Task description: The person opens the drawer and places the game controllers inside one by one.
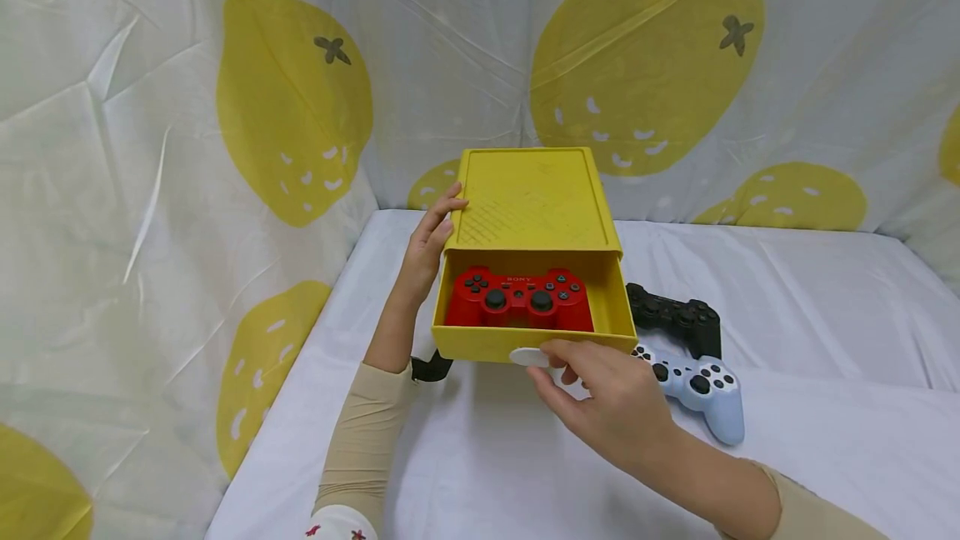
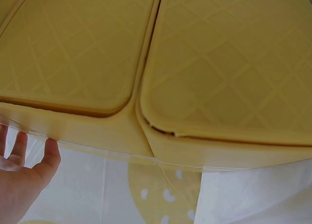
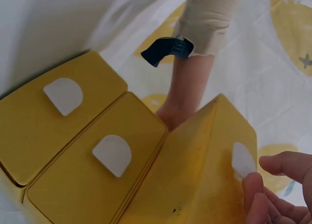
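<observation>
A yellow drawer box (image 1: 536,198) stands on the white cloth, its top drawer (image 1: 480,344) pulled out. Inside that drawer lies a red game controller (image 1: 517,298). My left hand (image 1: 427,244) rests against the box's left side, fingers extended; in the left wrist view its fingertips touch the wall. At the drawer's front, the fingers of my right hand (image 1: 611,394) touch the white handle (image 1: 528,357). In the right wrist view, the thumb (image 3: 280,164) stands slightly apart from this handle.
Right of the box lie a black controller (image 1: 675,315) and a light blue controller (image 1: 693,382), partly behind the drawer and hand. Two lower drawers (image 3: 92,180) with white handles are closed. A lemon-print cloth (image 1: 450,32) hangs behind.
</observation>
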`<state>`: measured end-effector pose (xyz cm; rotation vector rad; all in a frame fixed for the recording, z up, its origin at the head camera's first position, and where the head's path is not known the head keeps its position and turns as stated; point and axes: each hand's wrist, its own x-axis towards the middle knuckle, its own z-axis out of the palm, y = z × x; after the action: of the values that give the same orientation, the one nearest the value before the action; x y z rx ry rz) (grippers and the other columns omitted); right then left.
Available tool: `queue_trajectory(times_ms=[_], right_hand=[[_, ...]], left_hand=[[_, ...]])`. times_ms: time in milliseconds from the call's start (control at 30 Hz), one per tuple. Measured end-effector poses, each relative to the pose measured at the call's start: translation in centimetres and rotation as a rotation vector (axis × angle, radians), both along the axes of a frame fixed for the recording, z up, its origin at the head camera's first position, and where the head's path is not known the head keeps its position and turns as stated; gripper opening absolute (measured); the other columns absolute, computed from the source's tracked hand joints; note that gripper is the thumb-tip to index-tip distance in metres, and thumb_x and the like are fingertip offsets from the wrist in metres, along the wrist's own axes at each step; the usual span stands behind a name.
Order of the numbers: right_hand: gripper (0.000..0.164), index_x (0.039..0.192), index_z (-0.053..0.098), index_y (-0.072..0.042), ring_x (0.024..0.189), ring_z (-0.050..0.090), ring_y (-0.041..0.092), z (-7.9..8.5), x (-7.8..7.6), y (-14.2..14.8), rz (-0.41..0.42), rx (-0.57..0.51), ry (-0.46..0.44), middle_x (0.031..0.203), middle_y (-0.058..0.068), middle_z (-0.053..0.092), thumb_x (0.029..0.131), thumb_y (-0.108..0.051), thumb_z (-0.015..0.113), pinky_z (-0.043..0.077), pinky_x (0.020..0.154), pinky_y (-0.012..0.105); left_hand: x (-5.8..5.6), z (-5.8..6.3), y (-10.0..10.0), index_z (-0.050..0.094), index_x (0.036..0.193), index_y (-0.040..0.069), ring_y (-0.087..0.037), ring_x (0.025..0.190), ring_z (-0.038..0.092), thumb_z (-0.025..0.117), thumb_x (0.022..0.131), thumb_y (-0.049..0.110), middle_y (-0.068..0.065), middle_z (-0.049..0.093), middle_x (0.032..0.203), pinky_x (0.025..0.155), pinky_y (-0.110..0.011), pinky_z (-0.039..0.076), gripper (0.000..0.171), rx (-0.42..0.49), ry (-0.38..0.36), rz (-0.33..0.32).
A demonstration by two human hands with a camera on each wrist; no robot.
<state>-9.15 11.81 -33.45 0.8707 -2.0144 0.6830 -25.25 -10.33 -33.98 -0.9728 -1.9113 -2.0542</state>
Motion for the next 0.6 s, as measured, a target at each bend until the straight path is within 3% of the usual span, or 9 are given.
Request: queue_trajectory(times_ms=[267, 500, 600], right_hand=[[0.044, 0.089, 0.067, -0.005, 0.055, 0.061, 0.01, -0.7, -0.1, -0.1, -0.062, 0.026, -0.008, 0.071, 0.001, 0.067, 0.1, -0.043, 0.047, 0.05, 0.05, 0.021], [0.039, 0.09, 0.066, -0.001, 0.057, 0.062, 0.013, -1.2, -0.3, -0.3, -0.1, 0.065, 0.139, 0.071, 0.004, 0.066, 0.101, -0.036, 0.05, 0.049, 0.045, 0.025], [0.036, 0.089, 0.065, 0.002, 0.053, 0.058, 0.014, -1.4, -0.5, -0.5, -0.101, 0.073, 0.206, 0.07, 0.005, 0.064, 0.1, -0.031, 0.053, 0.046, 0.043, 0.024]], left_hand=[[-0.1, -0.1, 0.0, 0.04, 0.13, -0.019, -0.025, 0.146, 0.017, 0.033, 0.098, 0.006, -0.025, 0.023, 0.156, 0.116, -0.043, 0.015, 0.04, 0.006, 0.001, 0.0], [-0.1, 0.0, 0.0, 0.039, 0.129, -0.02, -0.027, 0.146, 0.016, 0.032, 0.098, 0.004, -0.026, 0.021, 0.156, 0.116, -0.044, 0.015, 0.04, 0.0, 0.005, 0.002], [-0.9, -0.8, -0.1, 0.039, 0.129, -0.019, -0.027, 0.147, 0.016, 0.031, 0.098, 0.003, -0.026, 0.022, 0.156, 0.116, -0.044, 0.015, 0.039, 0.007, 0.006, 0.003]])
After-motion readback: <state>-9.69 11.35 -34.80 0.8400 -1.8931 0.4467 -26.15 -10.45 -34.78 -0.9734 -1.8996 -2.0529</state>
